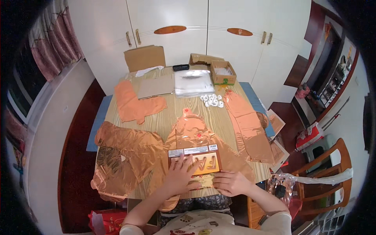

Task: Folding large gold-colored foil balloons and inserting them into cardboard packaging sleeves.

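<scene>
A printed card point(212, 161), dark brown with an orange picture of balloon letters, lies at the table's near edge on a flat copper foil balloon point(191, 133). Its lower yellow part looks folded or overlapped. My left hand point(180, 172) rests flat on the card's left side, fingers spread. At the card's lower right edge, my right hand point(232, 183) has its fingers together and curled onto the yellow part; the thumb is hidden. More flat copper foil balloons lie around: one crumpled at left point(125, 156), an L-shaped one point(137, 103) behind it, and a long one point(250, 131) at right.
At the back are clear plastic bags point(193, 83), white ribbon rolls point(212, 100), a small open cardboard box point(223, 72), a grey-brown board point(156, 87) and a black case point(181, 67). A wooden chair point(342, 172) stands right; white cabinets point(168, 15) rise behind the table.
</scene>
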`<action>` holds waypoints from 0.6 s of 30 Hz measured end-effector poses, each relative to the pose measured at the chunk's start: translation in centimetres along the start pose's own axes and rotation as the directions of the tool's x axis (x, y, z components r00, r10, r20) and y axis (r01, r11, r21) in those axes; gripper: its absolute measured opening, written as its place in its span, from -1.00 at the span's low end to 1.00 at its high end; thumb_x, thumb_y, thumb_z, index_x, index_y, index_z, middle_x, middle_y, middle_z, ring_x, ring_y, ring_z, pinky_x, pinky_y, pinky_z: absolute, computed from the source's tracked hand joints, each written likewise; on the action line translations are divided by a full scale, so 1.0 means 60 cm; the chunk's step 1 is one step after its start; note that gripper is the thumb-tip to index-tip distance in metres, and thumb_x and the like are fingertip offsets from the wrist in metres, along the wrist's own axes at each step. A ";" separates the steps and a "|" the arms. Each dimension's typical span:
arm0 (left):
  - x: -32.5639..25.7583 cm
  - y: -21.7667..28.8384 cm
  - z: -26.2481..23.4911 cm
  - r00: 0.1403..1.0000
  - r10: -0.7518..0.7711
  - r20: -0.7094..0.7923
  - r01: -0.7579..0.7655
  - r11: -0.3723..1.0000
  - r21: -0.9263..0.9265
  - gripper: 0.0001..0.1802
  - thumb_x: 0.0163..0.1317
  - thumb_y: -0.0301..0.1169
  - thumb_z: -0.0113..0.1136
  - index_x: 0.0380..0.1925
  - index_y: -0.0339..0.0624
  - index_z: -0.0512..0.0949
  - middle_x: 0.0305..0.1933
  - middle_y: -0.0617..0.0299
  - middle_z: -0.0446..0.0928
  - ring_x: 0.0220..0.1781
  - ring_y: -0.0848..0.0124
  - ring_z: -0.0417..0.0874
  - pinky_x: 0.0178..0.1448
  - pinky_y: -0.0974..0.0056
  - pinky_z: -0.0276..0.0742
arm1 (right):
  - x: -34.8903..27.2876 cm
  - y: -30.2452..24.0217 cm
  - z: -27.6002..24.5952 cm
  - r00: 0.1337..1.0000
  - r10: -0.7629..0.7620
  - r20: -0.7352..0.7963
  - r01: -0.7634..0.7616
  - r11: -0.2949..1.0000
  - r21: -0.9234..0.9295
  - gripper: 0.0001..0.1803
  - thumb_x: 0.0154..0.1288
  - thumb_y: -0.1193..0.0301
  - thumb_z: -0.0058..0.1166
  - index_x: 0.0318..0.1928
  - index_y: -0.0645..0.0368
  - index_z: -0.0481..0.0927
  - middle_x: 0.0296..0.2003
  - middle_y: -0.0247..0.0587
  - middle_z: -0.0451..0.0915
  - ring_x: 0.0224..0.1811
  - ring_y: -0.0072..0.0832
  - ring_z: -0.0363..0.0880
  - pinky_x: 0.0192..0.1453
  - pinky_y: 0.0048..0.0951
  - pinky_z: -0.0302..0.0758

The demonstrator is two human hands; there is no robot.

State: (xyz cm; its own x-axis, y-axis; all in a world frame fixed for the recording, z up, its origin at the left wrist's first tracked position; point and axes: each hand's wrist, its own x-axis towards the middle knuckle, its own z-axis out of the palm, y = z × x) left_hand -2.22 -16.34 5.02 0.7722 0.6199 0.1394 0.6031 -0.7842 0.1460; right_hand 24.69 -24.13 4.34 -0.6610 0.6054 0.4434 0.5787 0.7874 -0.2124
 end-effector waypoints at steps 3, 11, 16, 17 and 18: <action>0.016 -0.003 0.023 0.999 -0.016 0.049 0.017 1.000 -0.021 -0.10 0.20 0.32 0.02 0.43 0.09 0.20 0.50 -0.12 0.06 0.51 -0.26 -0.01 0.43 -0.38 -0.02 | 0.035 0.020 -0.014 0.974 0.227 -0.003 -0.224 0.964 0.144 -0.71 0.17 0.37 0.19 -0.09 0.17 0.64 -0.06 -0.16 0.65 -0.02 -0.25 0.63 0.10 -0.26 0.57; 0.050 -0.009 0.044 0.998 -0.036 0.049 0.036 0.999 -0.001 -0.08 0.14 0.36 0.05 0.40 0.10 0.26 0.51 -0.08 0.06 0.51 -0.29 -0.05 0.35 -0.55 -0.07 | 0.157 0.256 0.069 0.729 0.684 -0.029 -0.649 0.704 0.289 -0.36 0.10 0.25 0.31 0.15 0.27 0.40 0.01 0.21 0.48 0.01 0.04 0.54 0.10 -0.16 0.50; 0.058 -0.016 0.038 0.997 -0.053 0.060 0.052 0.998 0.018 -0.07 0.13 0.37 0.05 0.40 0.11 0.26 0.51 -0.06 0.06 0.51 -0.26 -0.04 0.35 -0.56 -0.07 | 0.219 0.265 0.066 0.622 0.779 0.075 -0.776 0.601 0.194 -0.24 0.03 0.36 0.39 0.21 0.29 0.31 0.06 0.21 0.39 0.05 0.03 0.52 0.12 -0.18 0.52; 0.061 -0.017 0.037 0.997 -0.052 0.064 0.051 0.999 0.018 -0.07 0.13 0.37 0.05 0.40 0.11 0.26 0.51 -0.06 0.06 0.51 -0.25 -0.04 0.35 -0.56 -0.07 | 0.220 0.269 0.068 0.628 0.775 0.065 -0.773 0.613 0.161 -0.22 0.01 0.38 0.40 0.22 0.28 0.30 0.07 0.22 0.37 0.07 0.04 0.50 0.14 -0.17 0.50; 0.064 -0.020 0.038 0.997 -0.052 0.064 0.051 0.999 0.018 -0.07 0.13 0.37 0.05 0.40 0.12 0.26 0.51 -0.06 0.05 0.52 -0.25 -0.04 0.35 -0.56 -0.08 | 0.220 0.270 0.072 0.626 0.778 0.063 -0.775 0.611 0.163 -0.21 0.00 0.39 0.41 0.23 0.28 0.30 0.07 0.21 0.38 0.08 0.05 0.49 0.15 -0.17 0.50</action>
State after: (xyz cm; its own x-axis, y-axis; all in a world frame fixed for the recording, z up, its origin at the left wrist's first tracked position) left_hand 0.51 -13.08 3.15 0.7509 0.6568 0.0691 0.6453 -0.7519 0.1350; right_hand 23.30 -2.90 3.00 0.0063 0.9983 0.0575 0.7879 0.0305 -0.6150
